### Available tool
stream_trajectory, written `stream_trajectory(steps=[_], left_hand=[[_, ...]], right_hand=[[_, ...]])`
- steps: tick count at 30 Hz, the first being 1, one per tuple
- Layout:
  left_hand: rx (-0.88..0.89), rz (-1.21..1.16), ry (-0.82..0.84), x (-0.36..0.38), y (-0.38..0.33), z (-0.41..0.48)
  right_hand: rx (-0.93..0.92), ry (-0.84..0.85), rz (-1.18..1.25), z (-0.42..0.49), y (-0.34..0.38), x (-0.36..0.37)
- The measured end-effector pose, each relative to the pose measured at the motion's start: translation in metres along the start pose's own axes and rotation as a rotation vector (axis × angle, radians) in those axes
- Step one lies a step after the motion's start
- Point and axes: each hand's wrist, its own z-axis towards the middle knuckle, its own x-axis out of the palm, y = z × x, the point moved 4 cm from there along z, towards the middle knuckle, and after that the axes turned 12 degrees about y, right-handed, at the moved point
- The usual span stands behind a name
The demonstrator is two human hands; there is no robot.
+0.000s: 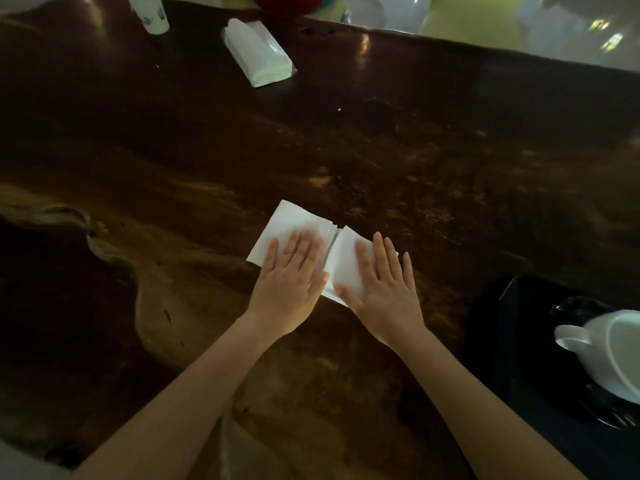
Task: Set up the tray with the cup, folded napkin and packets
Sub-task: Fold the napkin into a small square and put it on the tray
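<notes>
A white paper napkin [294,221] lies on the dark wooden table [415,150], with a crease or gap running down its middle. My left hand [291,275] presses flat on its left half, fingers spread. My right hand [382,282] presses flat on its right half the same way. At the right edge a black tray [512,327] holds a white cup [609,355] with its handle pointing left, standing on a dark saucer [571,306]. No packets can be made out.
A white pack of napkins [258,51] lies at the far side of the table. A white paper cup [152,12] stands at the far left corner. The table's near left edge is wavy and uneven.
</notes>
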Motion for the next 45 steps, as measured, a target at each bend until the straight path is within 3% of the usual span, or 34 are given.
stream_trajectory(steps=[3, 6, 8, 13, 20, 23, 27, 30, 34, 37, 39, 41, 45], left_hand=[[0.034, -0.088, -0.094, -0.002, -0.016, -0.009], [0.062, -0.199, -0.169, 0.003, -0.02, -0.012], [0.104, -0.243, -0.165, 0.005, -0.013, -0.01], [0.19, -0.191, -0.083, 0.007, -0.003, -0.008], [0.264, -0.189, -0.071, 0.008, 0.0, -0.009], [0.297, -0.315, 0.033, -0.001, 0.006, -0.006], [0.338, -0.824, 0.145, -0.023, 0.013, -0.02], [0.368, -1.088, 0.09, -0.038, 0.011, -0.041], [0.212, -1.027, -0.081, -0.035, 0.003, -0.046], [0.039, -1.105, -0.243, -0.032, 0.005, -0.043], [-0.073, -1.24, -0.266, -0.033, 0.01, -0.042], [-0.171, -1.367, -0.278, -0.033, 0.014, -0.039], [-0.15, -1.425, -0.334, -0.039, 0.02, -0.032]], right_hand=[[0.013, -0.033, 0.059, -0.013, 0.007, -0.001], [-0.043, -0.211, 0.141, -0.037, 0.01, -0.011], [-0.13, -0.311, 0.067, -0.048, 0.002, -0.016], [-0.381, -0.214, -0.268, -0.044, -0.022, -0.019], [-0.669, -0.275, -0.335, -0.026, -0.025, -0.038], [-0.662, -0.246, -0.142, -0.025, -0.018, -0.058], [-0.621, -0.194, 0.203, -0.016, 0.0, -0.086], [-0.553, -0.175, 0.423, -0.003, 0.013, -0.092], [-0.562, -0.134, 0.588, 0.01, 0.033, -0.091], [-0.54, 0.06, 0.707, 0.022, 0.034, -0.085], [-0.487, 0.26, 0.714, 0.029, 0.027, -0.079], [-0.44, 0.355, 0.654, 0.034, 0.02, -0.073], [-0.382, 0.24, 0.69, 0.038, 0.018, -0.066]])
